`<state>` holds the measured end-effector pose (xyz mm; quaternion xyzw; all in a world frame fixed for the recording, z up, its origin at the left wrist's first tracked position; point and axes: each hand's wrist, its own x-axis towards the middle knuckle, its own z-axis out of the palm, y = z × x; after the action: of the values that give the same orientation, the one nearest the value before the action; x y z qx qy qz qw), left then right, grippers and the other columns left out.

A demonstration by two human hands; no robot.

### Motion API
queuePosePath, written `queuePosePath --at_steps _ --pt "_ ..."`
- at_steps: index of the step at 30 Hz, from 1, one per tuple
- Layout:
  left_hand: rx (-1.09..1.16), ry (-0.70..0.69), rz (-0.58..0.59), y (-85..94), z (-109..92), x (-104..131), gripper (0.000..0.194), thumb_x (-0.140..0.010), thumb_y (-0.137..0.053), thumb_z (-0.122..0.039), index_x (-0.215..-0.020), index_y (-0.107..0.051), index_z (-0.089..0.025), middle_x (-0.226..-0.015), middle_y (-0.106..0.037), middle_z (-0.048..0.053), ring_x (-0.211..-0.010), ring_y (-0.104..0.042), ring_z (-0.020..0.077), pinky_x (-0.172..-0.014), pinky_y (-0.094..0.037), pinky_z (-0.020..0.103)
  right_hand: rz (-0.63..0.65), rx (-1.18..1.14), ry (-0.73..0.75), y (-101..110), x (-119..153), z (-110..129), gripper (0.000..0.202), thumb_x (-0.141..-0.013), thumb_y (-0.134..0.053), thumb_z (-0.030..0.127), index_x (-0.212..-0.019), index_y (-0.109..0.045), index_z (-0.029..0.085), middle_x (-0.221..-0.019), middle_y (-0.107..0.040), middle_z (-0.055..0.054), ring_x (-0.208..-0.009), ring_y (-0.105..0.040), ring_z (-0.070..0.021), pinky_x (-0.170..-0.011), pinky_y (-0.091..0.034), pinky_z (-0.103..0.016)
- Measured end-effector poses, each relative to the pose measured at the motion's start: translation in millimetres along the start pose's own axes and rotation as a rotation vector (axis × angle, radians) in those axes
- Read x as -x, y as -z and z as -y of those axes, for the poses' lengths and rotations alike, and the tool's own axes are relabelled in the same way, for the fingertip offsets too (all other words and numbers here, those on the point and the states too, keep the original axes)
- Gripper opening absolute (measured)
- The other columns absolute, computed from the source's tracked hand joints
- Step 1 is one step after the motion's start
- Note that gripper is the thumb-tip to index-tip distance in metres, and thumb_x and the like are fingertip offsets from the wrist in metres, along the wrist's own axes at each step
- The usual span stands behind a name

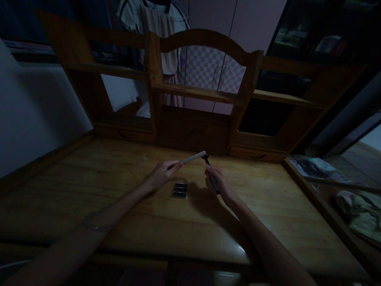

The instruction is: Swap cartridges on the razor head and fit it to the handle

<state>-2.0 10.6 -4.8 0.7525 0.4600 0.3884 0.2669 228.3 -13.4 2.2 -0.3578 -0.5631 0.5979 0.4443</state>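
My left hand (165, 173) is closed round the lower end of a slim white stick (194, 157), which slants up to the right. My right hand (218, 183) grips a dark-handled razor (208, 160) with its small black head pointing up and left. The stick's far tip meets or nearly meets the razor head; contact is too dim to confirm. Below and between the hands, a small clear case (179, 190) with three dark strips, like razor cartridges, lies flat on the wooden desk (114, 181).
A wooden hutch (195, 92) with shelves and small drawers rises at the desk's back edge. White wall (23, 101) borders the left side. To the right, a lower shelf holds papers (320, 167) and folded cloth (367, 216). Clothes (157, 22) hang behind.
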Motion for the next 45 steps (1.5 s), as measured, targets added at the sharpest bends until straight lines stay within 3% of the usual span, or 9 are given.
queuePosePath --at_steps 6,11,15,22,28,36,43,45 --pt "0.060 -0.027 -0.144 7.4 4 2 0.038 -0.091 -0.039 -0.045 -0.065 -0.042 -0.017 -0.059 -0.034 -0.003 -0.055 -0.033 0.0103 -0.052 -0.024 0.024 -0.007 0.062 0.086 -6 8 10 0.038 -0.091 -0.039 0.054 -0.076 -0.047 0.021 -0.046 -0.039 0.006 -0.037 -0.034 -0.0102 -0.038 -0.024 -0.023" --pt "0.013 -0.131 -0.107 4.2 -7 10 0.036 -0.093 -0.038 -0.041 -0.066 -0.043 -0.016 -0.060 -0.034 -0.003 -0.055 -0.035 0.0096 -0.053 -0.025 0.024 -0.026 0.174 0.227 -11 13 21 0.034 -0.095 -0.034 0.051 -0.098 -0.050 0.021 -0.063 -0.054 0.001 -0.059 -0.052 -0.0138 -0.059 -0.039 -0.024" --pt "-0.086 -0.169 -0.066 3.7 -9 11 0.035 -0.093 -0.040 -0.039 -0.067 -0.044 -0.016 -0.058 -0.035 -0.003 -0.052 -0.037 0.0090 -0.053 -0.025 0.024 -0.029 0.177 0.256 -11 12 20 0.031 -0.095 -0.035 0.050 -0.100 -0.048 0.022 -0.069 -0.055 0.001 -0.063 -0.051 -0.0134 -0.061 -0.039 -0.024" --pt "-0.218 -0.259 -0.179 6.4 -3 10 0.033 -0.093 -0.043 -0.037 -0.067 -0.047 -0.016 -0.056 -0.037 -0.003 -0.051 -0.040 0.0088 -0.053 -0.027 0.024 0.049 0.130 0.231 -10 9 10 0.030 -0.097 -0.032 0.048 -0.100 -0.045 0.022 -0.067 -0.052 0.002 -0.056 -0.048 -0.0125 -0.054 -0.036 -0.024" --pt "-0.244 -0.305 -0.100 4.1 -2 10 0.031 -0.093 -0.044 -0.035 -0.069 -0.050 -0.016 -0.058 -0.040 -0.003 -0.051 -0.039 0.0084 -0.053 -0.028 0.023 0.092 0.129 0.240 -11 9 9 0.028 -0.098 -0.031 0.047 -0.098 -0.044 0.022 -0.066 -0.050 0.003 -0.056 -0.048 -0.0117 -0.054 -0.037 -0.023" --pt "-0.327 -0.214 -0.096 -0.7 -5 8 0.034 -0.093 -0.041 -0.040 -0.072 -0.052 -0.016 -0.061 -0.048 -0.002 -0.054 -0.043 0.0094 -0.055 -0.027 0.023 0.103 0.097 0.172 -13 9 8 0.028 -0.097 -0.034 0.048 -0.096 -0.044 0.021 -0.063 -0.049 0.005 -0.048 -0.045 -0.0095 -0.046 -0.036 -0.020" --pt "-0.259 0.026 -0.347 8.0 5 -1 0.040 -0.094 -0.034 -0.045 -0.073 -0.051 -0.016 -0.058 -0.043 -0.002 -0.055 -0.042 0.0111 -0.054 -0.024 0.024 0.125 0.054 0.095 -8 11 13 0.033 -0.096 -0.033 0.050 -0.088 -0.045 0.020 -0.047 -0.045 0.007 -0.034 -0.040 -0.0102 -0.033 -0.027 -0.019" --pt "-0.197 0.034 -0.335 12.2 8 -2 0.041 -0.093 -0.035 -0.047 -0.071 -0.050 -0.016 -0.058 -0.041 -0.003 -0.055 -0.040 0.0111 -0.054 -0.025 0.023 0.124 0.065 0.085 -8 12 14 0.034 -0.096 -0.031 0.050 -0.087 -0.045 0.020 -0.043 -0.045 0.008 -0.031 -0.039 -0.0102 -0.032 -0.024 -0.019"
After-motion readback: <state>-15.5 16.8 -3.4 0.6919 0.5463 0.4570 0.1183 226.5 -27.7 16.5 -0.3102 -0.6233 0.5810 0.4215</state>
